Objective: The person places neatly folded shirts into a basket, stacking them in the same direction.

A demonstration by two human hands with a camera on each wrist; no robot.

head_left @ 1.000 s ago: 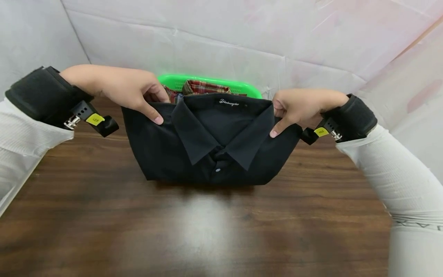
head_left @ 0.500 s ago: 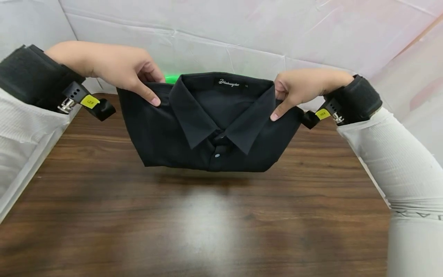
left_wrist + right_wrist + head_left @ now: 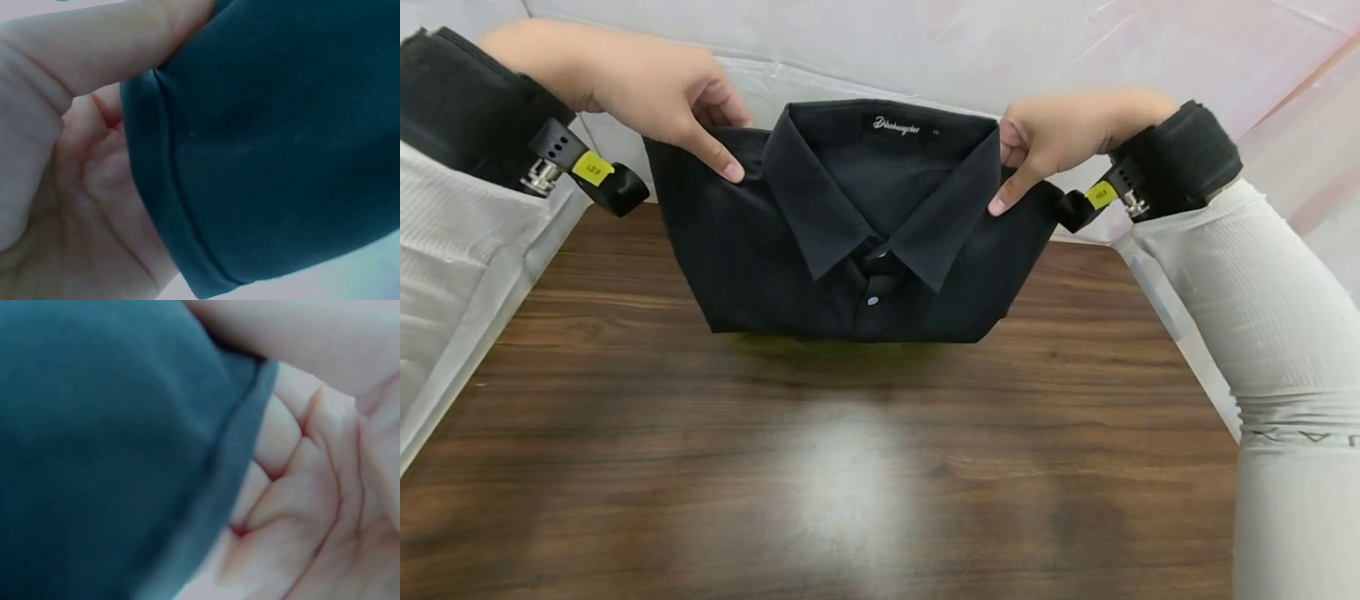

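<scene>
A folded black shirt (image 3: 857, 242) is held up above the wooden table (image 3: 850, 467), pinched at its shoulders by the left hand (image 3: 655, 92) and right hand (image 3: 1052, 137). The folds could be lost if either pinch slackened, since the lower layers hang unsupported.

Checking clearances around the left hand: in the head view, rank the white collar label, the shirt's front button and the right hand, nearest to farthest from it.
From the left hand:
1. White collar label, centre back of the black shirt's collar.
2. Front button, lower, below the collar points.
3. Right hand, gripping the shirt's opposite shoulder.
</scene>
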